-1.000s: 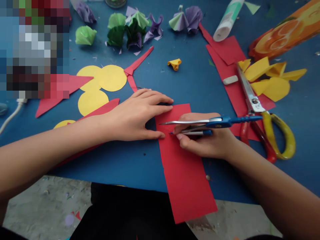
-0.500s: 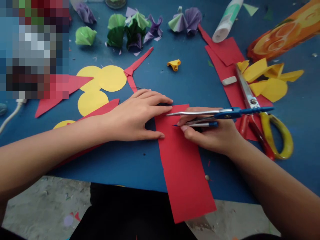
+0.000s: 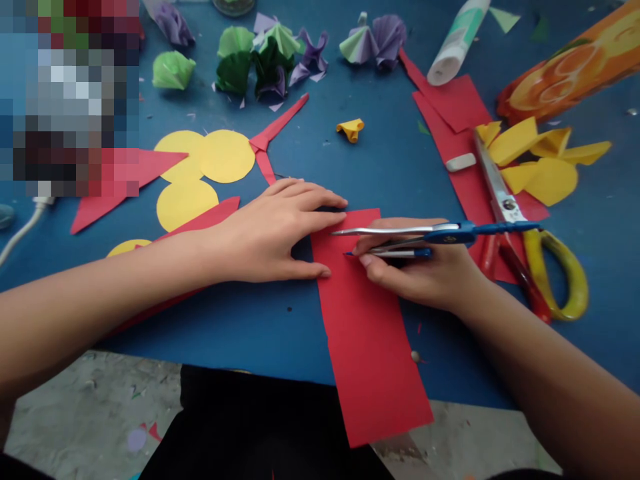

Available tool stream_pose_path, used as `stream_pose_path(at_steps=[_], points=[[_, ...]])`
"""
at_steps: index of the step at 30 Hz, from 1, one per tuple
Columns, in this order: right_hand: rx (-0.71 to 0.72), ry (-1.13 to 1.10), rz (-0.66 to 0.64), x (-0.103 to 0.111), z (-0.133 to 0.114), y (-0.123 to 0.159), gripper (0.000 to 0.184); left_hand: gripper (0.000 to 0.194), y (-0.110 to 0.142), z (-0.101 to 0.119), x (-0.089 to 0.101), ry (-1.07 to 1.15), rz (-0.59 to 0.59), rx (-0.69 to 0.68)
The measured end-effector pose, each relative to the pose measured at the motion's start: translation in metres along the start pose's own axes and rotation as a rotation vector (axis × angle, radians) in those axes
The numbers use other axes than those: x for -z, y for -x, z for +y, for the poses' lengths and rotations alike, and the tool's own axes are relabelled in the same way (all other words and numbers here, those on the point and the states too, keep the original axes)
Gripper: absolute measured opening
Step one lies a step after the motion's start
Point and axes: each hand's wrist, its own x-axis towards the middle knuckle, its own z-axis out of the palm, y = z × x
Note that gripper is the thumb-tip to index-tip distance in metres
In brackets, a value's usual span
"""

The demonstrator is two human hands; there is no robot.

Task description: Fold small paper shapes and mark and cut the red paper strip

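Note:
A long strip of red paper (image 3: 373, 353) lies on the blue table, its near end jutting past the edge. My left hand (image 3: 280, 233) lies flat with fingers spread, fingertips and thumb on the strip's left edge. In my right hand (image 3: 420, 267) is a blue and silver drawing compass (image 3: 450, 233), pinched near its blue-tipped pencil leg. That tip meets or hovers just over the red paper; I cannot tell which. The compass's metal point leg reaches left toward my left fingers. Left of my hand lie yellow paper circles (image 3: 227, 157) and folded red paper.
Scissors (image 3: 507, 203) with yellow and red handles lie at the right, by an eraser (image 3: 461, 163) and yellow paper pieces (image 3: 550, 180). Farther back are a glue stick (image 3: 459, 43), an orange packet (image 3: 565, 70) and pleated green and purple paper (image 3: 235, 60).
The compass has turned slightly in my right hand, and its blue handle end has shifted a little left and down. My left hand keeps its place on the paper.

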Motion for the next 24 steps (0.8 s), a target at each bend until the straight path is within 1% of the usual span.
stream_pose_path(at_steps=[2, 8, 13, 16, 21, 24], points=[[-0.003, -0.010, -0.014, 0.0008, -0.0016, -0.0004, 0.007, 0.050, 0.0001, 0.0001, 0.0001, -0.002, 0.000, 0.000], [0.046, -0.023, -0.060, 0.0021, -0.0026, -0.0009, 0.009, 0.051, 0.0004, -0.0001, 0.0001, -0.007, -0.007, 0.002], [0.012, -0.028, -0.086, 0.0029, -0.0025, -0.0004, 0.007, 0.051, 0.0002, -0.0004, 0.0001, -0.009, -0.004, 0.002], [0.018, -0.015, -0.096, 0.0043, -0.0028, -0.0013, 0.008, 0.051, 0.0002, -0.0001, 0.0003, -0.011, -0.004, 0.003], [0.033, 0.009, -0.073, 0.0048, -0.0027, -0.0024, 0.013, 0.051, 0.0003, 0.0005, 0.0007, -0.014, -0.009, 0.004], [0.028, -0.014, -0.034, 0.0044, -0.0009, -0.0005, 0.011, 0.050, 0.0004, 0.0002, 0.0005, -0.012, -0.009, 0.002]])
